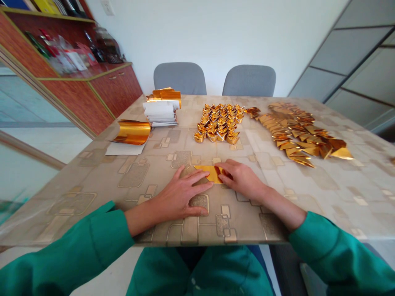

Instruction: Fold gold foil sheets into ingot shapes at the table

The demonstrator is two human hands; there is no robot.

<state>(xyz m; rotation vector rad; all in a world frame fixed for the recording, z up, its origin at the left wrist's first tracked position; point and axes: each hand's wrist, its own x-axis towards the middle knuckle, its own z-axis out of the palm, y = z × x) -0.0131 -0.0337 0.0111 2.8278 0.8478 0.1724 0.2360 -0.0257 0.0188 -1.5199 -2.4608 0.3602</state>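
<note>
A small sheet of gold foil paper (pixel 209 172) lies flat on the table (pixel 324 197) just in front of me. My left hand (pixel 180 195) rests on the table with fingers stretched out, their tips pressing the paper's left part. My right hand (pixel 242 179) lies over the paper's right end, fingers bent down onto it and pressed close together. Both sleeves are green.
Behind the paper stands a block of several folded gold ingots (pixel 219 122). A spread of folded gold triangles (pixel 300 133) lies to the right. A curled gold sheet (pixel 132 132) and a paper stack (pixel 162 109) sit at left. Two grey chairs (pixel 216 79) stand beyond; a wooden cabinet (pixel 92 92) at left.
</note>
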